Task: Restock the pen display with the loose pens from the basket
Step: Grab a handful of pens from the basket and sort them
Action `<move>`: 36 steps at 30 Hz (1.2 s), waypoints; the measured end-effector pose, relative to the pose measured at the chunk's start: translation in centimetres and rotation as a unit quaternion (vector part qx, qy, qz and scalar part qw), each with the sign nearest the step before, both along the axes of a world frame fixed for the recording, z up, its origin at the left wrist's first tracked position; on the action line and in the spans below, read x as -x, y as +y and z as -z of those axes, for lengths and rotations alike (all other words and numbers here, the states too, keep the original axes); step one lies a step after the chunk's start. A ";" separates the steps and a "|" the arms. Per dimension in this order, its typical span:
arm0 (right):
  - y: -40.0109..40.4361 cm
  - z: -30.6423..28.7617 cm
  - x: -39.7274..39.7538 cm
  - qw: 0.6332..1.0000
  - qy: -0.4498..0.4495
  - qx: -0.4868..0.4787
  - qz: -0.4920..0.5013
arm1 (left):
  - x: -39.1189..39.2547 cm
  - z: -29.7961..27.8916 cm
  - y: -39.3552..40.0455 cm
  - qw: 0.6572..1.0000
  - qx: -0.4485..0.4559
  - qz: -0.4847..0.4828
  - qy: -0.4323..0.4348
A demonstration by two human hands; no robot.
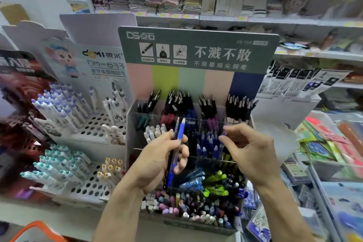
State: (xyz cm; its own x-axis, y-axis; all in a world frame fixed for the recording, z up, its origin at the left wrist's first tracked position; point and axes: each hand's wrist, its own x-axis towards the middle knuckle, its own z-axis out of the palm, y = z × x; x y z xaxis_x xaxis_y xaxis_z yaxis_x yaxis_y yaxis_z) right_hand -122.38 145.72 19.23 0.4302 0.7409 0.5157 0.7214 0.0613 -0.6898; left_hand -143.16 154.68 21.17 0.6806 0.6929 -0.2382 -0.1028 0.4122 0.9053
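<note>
Blue-capped pens (177, 143), a small bunch, stand upright in the left hand (157, 163), whose fingers curl round them, likely so one can be drawn out at a time. The right hand (249, 151) hovers just beside, fingers loosely curled and holding nothing, over the middle compartments of the pen display (188, 143). An orange basket (37, 231) shows at the near left corner. A white perforated pen stand (78, 133) crowds the left; packed blue pens already fill the target slots.

Head view, down onto pen display (196, 108)
</note>
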 end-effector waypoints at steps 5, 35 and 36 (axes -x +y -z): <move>-0.1 1.6 0.1 0.996 -0.041 0.075 -0.015 | -0.2 0.0 -0.6 0.998 -0.049 0.007 0.031; -1.5 -2.9 -1.2 0.966 0.146 -0.208 0.037 | -1.4 0.2 -1.7 0.999 -0.015 -0.033 0.010; -1.5 -2.4 -0.9 0.974 0.106 -0.199 0.033 | -1.5 0.2 -1.7 0.999 -0.010 -0.037 0.001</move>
State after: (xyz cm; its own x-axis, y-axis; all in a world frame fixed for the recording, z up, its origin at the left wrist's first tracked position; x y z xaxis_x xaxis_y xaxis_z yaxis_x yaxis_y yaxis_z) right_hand -121.45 144.25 21.66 0.5987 0.4673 0.6505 0.5766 0.3121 -0.7550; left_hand -141.66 153.00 20.97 0.6270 0.7458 -0.2251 -0.1295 0.3848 0.9139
